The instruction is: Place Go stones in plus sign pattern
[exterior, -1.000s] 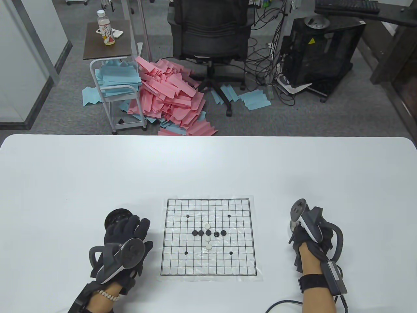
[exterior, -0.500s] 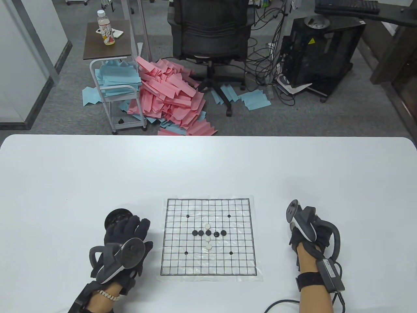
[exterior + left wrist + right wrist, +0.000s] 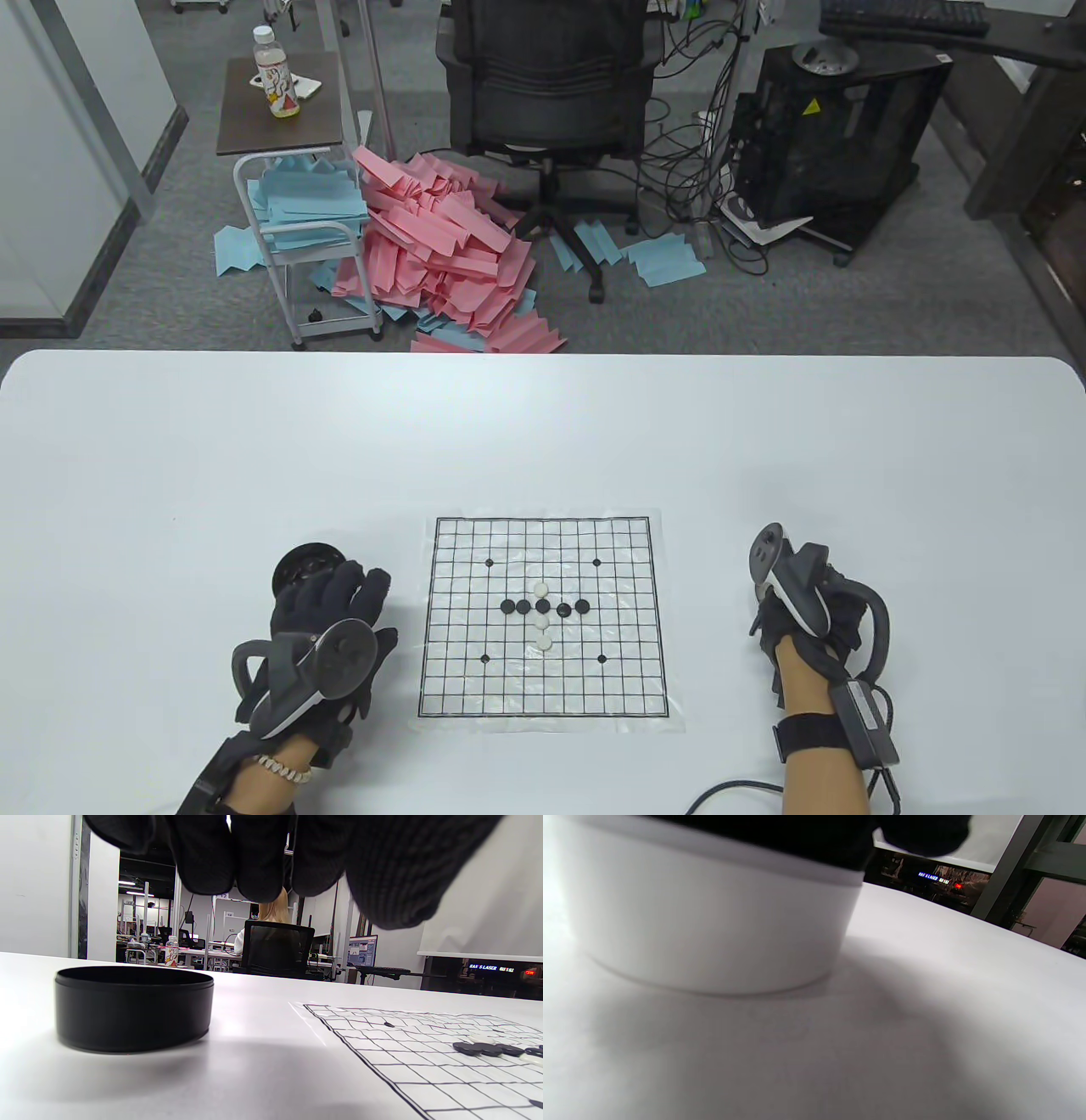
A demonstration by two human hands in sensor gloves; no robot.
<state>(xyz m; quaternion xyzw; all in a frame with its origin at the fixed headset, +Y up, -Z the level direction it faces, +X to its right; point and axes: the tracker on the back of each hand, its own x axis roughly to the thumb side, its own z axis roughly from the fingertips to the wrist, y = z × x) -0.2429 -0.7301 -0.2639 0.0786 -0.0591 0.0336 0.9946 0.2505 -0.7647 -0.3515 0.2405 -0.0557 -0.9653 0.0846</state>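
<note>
A paper Go board (image 3: pixel 543 688) lies on the white table. Several black stones (image 3: pixel 543 606) form a horizontal row on it. Three white stones (image 3: pixel 543 643) lie in a column crossing that row. They also show in the left wrist view (image 3: pixel 479 1048). My left hand (image 3: pixel 361 598) rests left of the board, fingers spread beside a black bowl (image 3: pixel 301 567), also in the left wrist view (image 3: pixel 133 1007). My right hand (image 3: pixel 768 615) is right of the board, its fingers over the rim of a white bowl (image 3: pixel 708 929). What its fingers hold is hidden.
The table's far edge (image 3: pixel 543 355) borders the floor, where an office chair (image 3: pixel 547 93), a small cart (image 3: pixel 297 246) and a heap of pink and blue paper (image 3: pixel 433 246) stand. A cable (image 3: pixel 730 794) trails from my right wrist.
My right hand shifted slightly left and then back a little over the white bowl. My left hand and the stones on the board have not moved.
</note>
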